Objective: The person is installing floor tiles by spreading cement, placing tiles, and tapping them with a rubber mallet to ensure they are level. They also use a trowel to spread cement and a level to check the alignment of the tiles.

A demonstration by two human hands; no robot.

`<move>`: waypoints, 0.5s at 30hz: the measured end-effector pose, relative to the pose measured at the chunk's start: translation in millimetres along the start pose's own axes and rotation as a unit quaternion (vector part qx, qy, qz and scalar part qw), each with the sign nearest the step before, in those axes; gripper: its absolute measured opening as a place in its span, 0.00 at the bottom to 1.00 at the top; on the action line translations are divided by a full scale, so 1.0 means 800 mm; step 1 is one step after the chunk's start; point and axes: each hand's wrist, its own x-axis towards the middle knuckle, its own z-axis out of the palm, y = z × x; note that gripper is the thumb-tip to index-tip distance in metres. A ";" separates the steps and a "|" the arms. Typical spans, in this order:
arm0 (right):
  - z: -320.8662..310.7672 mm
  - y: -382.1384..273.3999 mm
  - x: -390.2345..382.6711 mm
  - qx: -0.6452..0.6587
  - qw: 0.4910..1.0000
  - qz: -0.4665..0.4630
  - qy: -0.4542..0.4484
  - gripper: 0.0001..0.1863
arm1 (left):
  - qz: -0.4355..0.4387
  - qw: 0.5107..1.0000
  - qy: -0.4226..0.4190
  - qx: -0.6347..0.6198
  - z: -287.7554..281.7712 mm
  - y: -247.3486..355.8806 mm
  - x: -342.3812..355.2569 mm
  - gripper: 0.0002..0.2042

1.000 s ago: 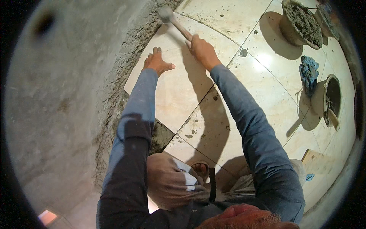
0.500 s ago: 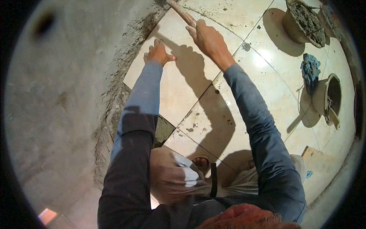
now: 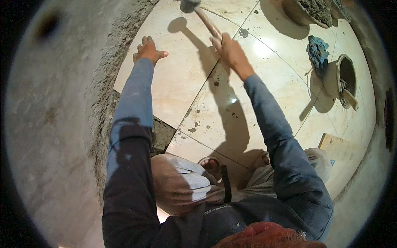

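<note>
My left hand (image 3: 149,53) rests with fingers spread on a cream square floor tile (image 3: 165,87), close beside a rough mortar edge along the grey concrete. My right hand (image 3: 233,56) grips the wooden handle of a mallet (image 3: 191,5) with a dark head, which is at the top of the view over the upper part of the tile and casts a shadow on it. A triangle of grey mortar (image 3: 161,134) shows between the tile's lower corner and my left forearm.
Two buckets of mortar (image 3: 306,12) stand at top right. A crumpled blue cloth (image 3: 317,53) lies beside another bucket (image 3: 333,80) with a wooden-handled tool in it. A board (image 3: 333,144) lies at lower right, near my knee. The grey concrete (image 3: 58,115) fills the left side.
The floor has shifted left and up in the view. Relative to it, my right hand and the mallet have moved rightward and toward me. My left hand stays on the tile.
</note>
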 end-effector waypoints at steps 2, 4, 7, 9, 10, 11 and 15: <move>-0.033 -0.030 -0.006 -0.012 1.000 -0.001 -0.014 0.26 | 0.007 0.998 0.055 0.000 0.020 -0.031 0.015 0.47; -0.034 -0.024 -0.033 0.040 0.997 -0.022 0.064 0.26 | 0.010 1.000 0.023 -0.008 0.024 -0.031 0.011 0.47; -0.004 0.103 -0.049 -0.002 0.996 -0.015 0.093 0.26 | 0.044 0.996 0.073 -0.015 0.028 -0.005 0.014 0.47; -0.023 0.099 -0.044 -0.087 0.996 0.017 0.013 0.26 | 0.026 0.998 0.053 -0.027 0.031 -0.004 -0.002 0.42; -0.051 0.047 -0.039 -0.019 0.995 0.086 -0.047 0.26 | 0.007 0.998 0.046 -0.031 0.032 -0.014 -0.010 0.40; -0.069 0.005 -0.045 0.046 0.981 0.156 -0.108 0.27 | 0.014 0.994 0.097 -0.053 0.046 -0.026 -0.013 0.37; -0.050 0.000 -0.107 0.020 0.997 -0.013 0.073 0.23 | 0.107 0.960 0.257 -0.018 0.167 -0.020 -0.087 0.27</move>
